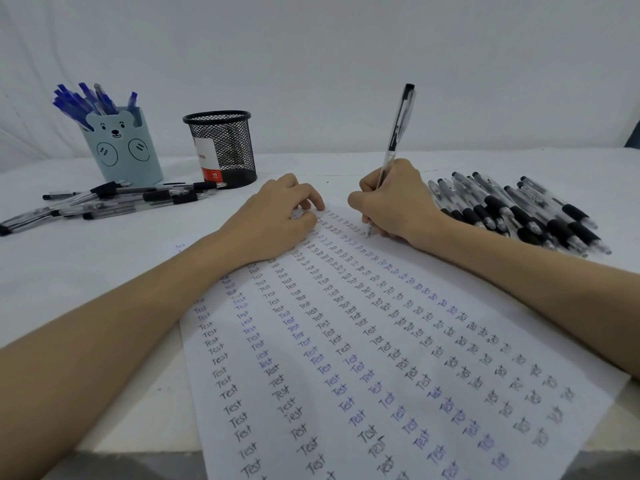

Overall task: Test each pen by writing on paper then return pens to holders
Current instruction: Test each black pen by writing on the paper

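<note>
One white sheet of paper (363,341), lying at an angle on the white-covered counter (104,265), filled with slanting columns of the handwritten word "Test" in black and blue ink. Right hand (398,202), resting at the far end of the sheet, fingers curled round a clear-barrelled pen with black clip and cap end (394,140); pen held near upright, tip on the paper at the head of a column. Left hand (277,213), palm down on the sheet's far left part, fingers loosely bent, fingertips pressing the paper and holding nothing. One heap of clear pens with black grips (519,209), on the counter just right of the right hand. One looser scatter of similar black pens (114,199), on the counter at left, in front of the holders. One pale blue bear-faced holder (121,147), far left, holding blue pens (83,102). One black wire-mesh cup (221,147), beside it, with a red-and-white label showing through the mesh
</note>
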{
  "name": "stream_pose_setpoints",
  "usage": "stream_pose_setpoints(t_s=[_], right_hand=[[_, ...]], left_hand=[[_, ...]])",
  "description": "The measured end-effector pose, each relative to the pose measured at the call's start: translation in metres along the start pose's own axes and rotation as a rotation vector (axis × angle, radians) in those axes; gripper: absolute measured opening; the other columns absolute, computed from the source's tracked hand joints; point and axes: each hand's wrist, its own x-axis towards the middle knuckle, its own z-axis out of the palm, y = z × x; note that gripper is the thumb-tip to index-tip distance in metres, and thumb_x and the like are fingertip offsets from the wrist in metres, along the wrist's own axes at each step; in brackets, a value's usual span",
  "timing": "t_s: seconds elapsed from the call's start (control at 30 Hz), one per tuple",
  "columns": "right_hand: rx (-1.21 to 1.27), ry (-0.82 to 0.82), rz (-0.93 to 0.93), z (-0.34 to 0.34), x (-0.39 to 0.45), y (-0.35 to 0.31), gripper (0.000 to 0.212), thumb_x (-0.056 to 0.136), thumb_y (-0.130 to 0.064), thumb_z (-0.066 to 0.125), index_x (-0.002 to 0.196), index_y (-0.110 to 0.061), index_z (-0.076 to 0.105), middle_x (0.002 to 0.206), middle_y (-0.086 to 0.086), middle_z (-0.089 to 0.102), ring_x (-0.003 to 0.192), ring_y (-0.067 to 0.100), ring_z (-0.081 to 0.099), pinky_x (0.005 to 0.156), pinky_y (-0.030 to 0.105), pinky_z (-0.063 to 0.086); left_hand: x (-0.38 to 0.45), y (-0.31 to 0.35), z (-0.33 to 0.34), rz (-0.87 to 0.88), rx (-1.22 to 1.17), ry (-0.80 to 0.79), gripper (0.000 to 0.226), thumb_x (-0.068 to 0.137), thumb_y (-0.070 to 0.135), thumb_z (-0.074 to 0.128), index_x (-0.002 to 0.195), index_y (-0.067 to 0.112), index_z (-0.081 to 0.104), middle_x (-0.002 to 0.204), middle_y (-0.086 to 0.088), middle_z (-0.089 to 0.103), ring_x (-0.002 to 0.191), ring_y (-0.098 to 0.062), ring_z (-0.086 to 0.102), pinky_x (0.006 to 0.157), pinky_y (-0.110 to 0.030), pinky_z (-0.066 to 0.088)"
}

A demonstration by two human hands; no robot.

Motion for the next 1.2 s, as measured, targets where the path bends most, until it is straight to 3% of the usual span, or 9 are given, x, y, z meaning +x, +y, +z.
stream_pose_setpoints(t_s=[0.1, 0.23, 0.3, 0.4, 0.53, 0.73, 0.97, 1.13, 1.2], right_hand=[[-0.008, 0.025, -0.009, 0.001, 0.001, 0.000, 0.046, 0.072, 0.006, 0.048, 0.044, -0.017, 0.020, 0.033, -0.007, 0.012, 0.049, 0.029, 0.037, 0.046, 0.022, 0.023], [0.214, 0.022, 0.169, -0.005, 0.005, 0.003, 0.030, 0.078, -0.003, 0.056, 0.051, -0.008, 0.043, 0.029, -0.006, 0.040, 0.026, 0.011, 0.033, 0.035, 0.011, 0.021], [0.307, -0.010, 0.233, -0.009, 0.005, 0.000, 0.023, 0.081, -0.011, 0.058, 0.060, -0.005, 0.050, 0.037, 0.000, 0.046, 0.027, 0.010, 0.032, 0.036, 0.011, 0.023], [0.248, 0.006, 0.214, -0.016, 0.010, -0.001, 0.025, 0.084, -0.016, 0.061, 0.067, -0.011, 0.044, 0.049, 0.004, 0.044, 0.029, 0.008, 0.033, 0.036, 0.013, 0.025], [0.323, 0.001, 0.224, -0.024, 0.012, 0.000, 0.026, 0.098, -0.033, 0.046, 0.088, -0.010, 0.043, 0.031, -0.004, 0.038, 0.026, 0.009, 0.027, 0.034, 0.010, 0.020], [0.362, 0.005, 0.227, -0.032, 0.013, -0.003, 0.040, 0.100, -0.039, 0.040, 0.075, -0.009, 0.049, 0.030, -0.002, 0.036, 0.027, 0.013, 0.024, 0.038, 0.017, 0.021], [0.389, 0.096, 0.250, -0.037, 0.012, -0.005, 0.033, 0.094, -0.020, 0.043, 0.061, -0.011, 0.040, 0.029, 0.000, 0.034, 0.028, 0.015, 0.023, 0.033, 0.013, 0.017], [0.346, 0.102, 0.260, -0.048, 0.017, -0.002, 0.032, 0.094, -0.024, 0.049, 0.067, -0.009, 0.055, 0.028, -0.001, 0.037, 0.024, 0.011, 0.026, 0.032, 0.011, 0.020], [0.252, 0.047, 0.249, -0.058, 0.019, -0.001, 0.028, 0.094, -0.023, 0.051, 0.074, -0.005, 0.061, 0.035, 0.002, 0.042, 0.024, 0.010, 0.030, 0.032, 0.012, 0.022]], left_hand=[[0.000, 0.000, 0.000, -0.001, 0.009, -0.006, 0.021, 0.091, 0.019, 0.049, 0.108, 0.024, 0.061, 0.088, 0.017, 0.041, 0.101, -0.014, 0.046, 0.088, -0.031, 0.039], [-0.002, 0.002, -0.003, -0.015, -0.005, -0.028, 0.020, 0.092, 0.021, 0.050, 0.108, 0.026, 0.061, 0.091, 0.016, 0.043, 0.098, -0.011, 0.047, 0.090, -0.030, 0.040], [-0.003, 0.004, -0.008, -0.039, 0.006, -0.074, 0.023, 0.092, 0.028, 0.052, 0.113, 0.027, 0.060, 0.098, 0.010, 0.048, 0.101, -0.011, 0.049, 0.092, -0.029, 0.040], [-0.006, 0.011, -0.016, -0.075, 0.001, -0.159, 0.039, 0.087, 0.050, 0.054, 0.121, 0.032, 0.055, 0.113, 0.008, 0.051, 0.109, -0.009, 0.050, 0.093, -0.025, 0.036], [-0.012, 0.022, -0.017, -0.082, 0.001, -0.255, 0.049, 0.083, 0.057, 0.053, 0.128, 0.036, 0.049, 0.136, 0.010, 0.046, 0.124, -0.008, 0.041, 0.097, -0.022, 0.029], [-0.014, 0.026, -0.015, -0.127, -0.051, -0.329, 0.064, 0.081, 0.063, 0.049, 0.139, 0.043, 0.028, 0.145, 0.015, 0.038, 0.121, -0.006, 0.041, 0.095, -0.021, 0.028], [-0.013, 0.023, -0.013, -0.112, -0.050, -0.307, 0.060, 0.082, 0.061, 0.049, 0.136, 0.042, 0.034, 0.143, 0.011, 0.041, 0.112, -0.002, 0.040, 0.092, -0.021, 0.029], [-0.013, 0.024, -0.008, -0.067, -0.032, -0.269, 0.048, 0.084, 0.060, 0.048, 0.129, 0.040, 0.046, 0.141, 0.011, 0.042, 0.128, -0.007, 0.038, 0.099, -0.022, 0.028], [-0.012, 0.026, -0.004, -0.047, -0.010, -0.202, 0.043, 0.085, 0.059, 0.048, 0.123, 0.037, 0.053, 0.133, 0.009, 0.042, 0.123, -0.008, 0.038, 0.099, -0.024, 0.029]])
